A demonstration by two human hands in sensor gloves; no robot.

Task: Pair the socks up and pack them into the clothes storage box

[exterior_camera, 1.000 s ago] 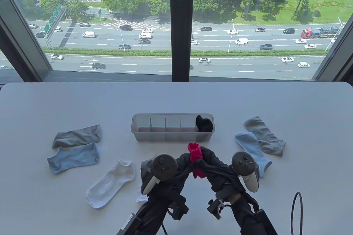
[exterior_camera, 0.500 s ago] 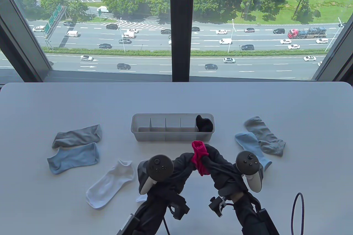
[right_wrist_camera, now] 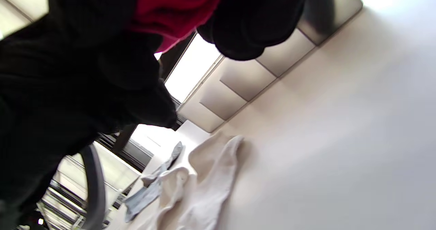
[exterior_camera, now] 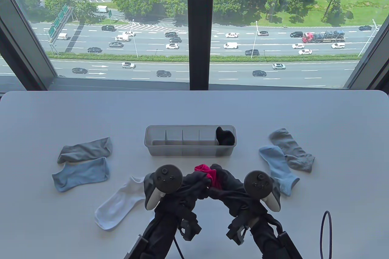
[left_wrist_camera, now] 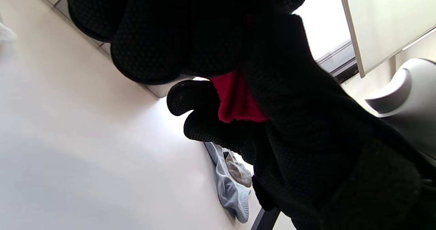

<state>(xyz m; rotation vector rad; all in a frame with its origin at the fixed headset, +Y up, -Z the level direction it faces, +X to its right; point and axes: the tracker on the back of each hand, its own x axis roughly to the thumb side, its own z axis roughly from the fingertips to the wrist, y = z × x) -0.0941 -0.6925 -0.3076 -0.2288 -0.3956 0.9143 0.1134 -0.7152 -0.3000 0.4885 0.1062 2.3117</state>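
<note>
Both gloved hands meet just in front of the storage box (exterior_camera: 190, 149) and grip a bunched red sock bundle (exterior_camera: 207, 173) between them. My left hand (exterior_camera: 197, 181) curls on it from the left, my right hand (exterior_camera: 221, 177) from the right. The wrist views show the red sock bundle (left_wrist_camera: 238, 102) (right_wrist_camera: 173, 8) pinched under dark fingers. A rolled black pair (exterior_camera: 225, 136) fills the box's rightmost compartment; the other compartments hold nothing. Loose on the table: a white sock (exterior_camera: 121, 199), a grey sock (exterior_camera: 85, 149) and a light blue sock (exterior_camera: 81, 174) at left, a light blue sock (exterior_camera: 277, 164) and a grey sock (exterior_camera: 292, 149) at right.
A second white sock lies mostly hidden under my left arm; the right wrist view shows both white socks (right_wrist_camera: 204, 185). A dark cable loop (exterior_camera: 326, 231) sits at the front right. The window sill runs behind the table's far edge (exterior_camera: 194, 92).
Both hands have drawn the red bundle down and slightly left, toward me. It was stretched upright between them and is now bunched low between the fingers.
</note>
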